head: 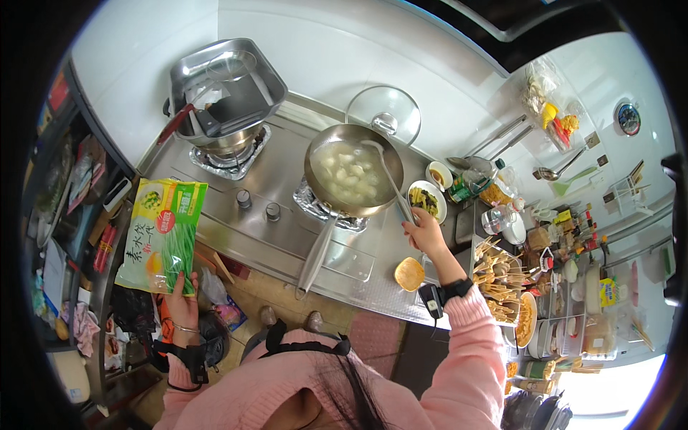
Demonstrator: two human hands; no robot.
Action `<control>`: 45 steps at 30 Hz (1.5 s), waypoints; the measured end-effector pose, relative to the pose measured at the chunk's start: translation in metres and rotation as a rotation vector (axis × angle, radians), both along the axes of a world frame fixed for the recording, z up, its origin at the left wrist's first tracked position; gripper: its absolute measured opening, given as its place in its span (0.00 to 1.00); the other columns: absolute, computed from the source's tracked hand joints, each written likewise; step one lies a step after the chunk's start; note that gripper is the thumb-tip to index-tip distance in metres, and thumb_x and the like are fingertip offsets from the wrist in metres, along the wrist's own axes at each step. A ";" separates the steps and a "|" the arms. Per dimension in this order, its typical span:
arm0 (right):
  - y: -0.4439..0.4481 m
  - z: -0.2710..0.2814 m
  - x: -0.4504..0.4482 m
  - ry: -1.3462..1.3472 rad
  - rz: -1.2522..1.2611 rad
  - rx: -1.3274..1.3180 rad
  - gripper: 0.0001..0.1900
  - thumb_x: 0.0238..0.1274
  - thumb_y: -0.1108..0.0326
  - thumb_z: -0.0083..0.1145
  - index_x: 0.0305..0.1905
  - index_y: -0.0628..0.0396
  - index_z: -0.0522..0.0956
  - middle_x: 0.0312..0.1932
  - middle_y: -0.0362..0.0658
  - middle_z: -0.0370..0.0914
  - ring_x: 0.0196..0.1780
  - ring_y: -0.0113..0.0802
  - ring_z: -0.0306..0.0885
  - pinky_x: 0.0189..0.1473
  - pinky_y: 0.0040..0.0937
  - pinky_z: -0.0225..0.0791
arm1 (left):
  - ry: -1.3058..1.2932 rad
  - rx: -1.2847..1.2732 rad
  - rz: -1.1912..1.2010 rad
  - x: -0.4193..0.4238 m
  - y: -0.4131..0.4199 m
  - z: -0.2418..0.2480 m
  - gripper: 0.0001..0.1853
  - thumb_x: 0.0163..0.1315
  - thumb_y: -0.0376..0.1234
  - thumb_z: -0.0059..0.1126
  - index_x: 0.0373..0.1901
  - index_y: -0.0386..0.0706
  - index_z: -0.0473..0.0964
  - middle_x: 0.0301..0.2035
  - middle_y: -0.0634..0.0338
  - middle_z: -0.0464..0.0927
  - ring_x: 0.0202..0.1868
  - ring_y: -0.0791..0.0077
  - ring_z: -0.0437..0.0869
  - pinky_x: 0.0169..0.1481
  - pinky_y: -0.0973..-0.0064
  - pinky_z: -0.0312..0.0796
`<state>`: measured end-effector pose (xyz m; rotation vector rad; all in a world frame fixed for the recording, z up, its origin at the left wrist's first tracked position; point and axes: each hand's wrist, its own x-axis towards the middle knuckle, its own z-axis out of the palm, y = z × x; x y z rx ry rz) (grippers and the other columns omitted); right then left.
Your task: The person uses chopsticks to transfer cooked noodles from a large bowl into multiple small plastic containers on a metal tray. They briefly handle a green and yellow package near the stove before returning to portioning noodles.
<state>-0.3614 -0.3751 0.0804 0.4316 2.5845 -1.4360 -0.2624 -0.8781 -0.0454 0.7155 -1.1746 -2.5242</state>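
Note:
My left hand (184, 306) holds a green and yellow dumpling package (166, 231) by its lower edge, to the left of the stove. With its fingers closed round the handle, my right hand (423, 230) grips a long-handled metal ladle (394, 180). The ladle's head lies in the liquid at the upper right inside a pan (317, 201). Pale dumplings (348, 174) sit in cloudy liquid in that pan, which stands on a foil-lined burner. The pan's handle (319, 258) points towards me. A glass lid (387, 115) leans on the wall behind the pan.
A rectangular roasting pan (231, 86) sits over a pot on the left burner. Right of the pan are a bowl of food (426, 201), a small sauce bowl (439, 176) and a yellow bowl (409, 274). Skewers (492, 279) fill a container farther right. Shelves stand at the left.

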 end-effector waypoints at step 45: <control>0.055 -0.051 -0.008 0.461 0.696 1.176 0.34 0.42 0.49 0.61 0.56 0.54 0.67 0.55 0.51 0.64 0.61 0.47 0.57 0.57 0.45 0.55 | -0.107 0.249 0.777 0.262 0.049 -0.073 0.13 0.57 0.26 0.49 0.44 0.35 0.65 0.35 0.54 0.74 0.29 0.66 0.79 0.27 0.78 0.72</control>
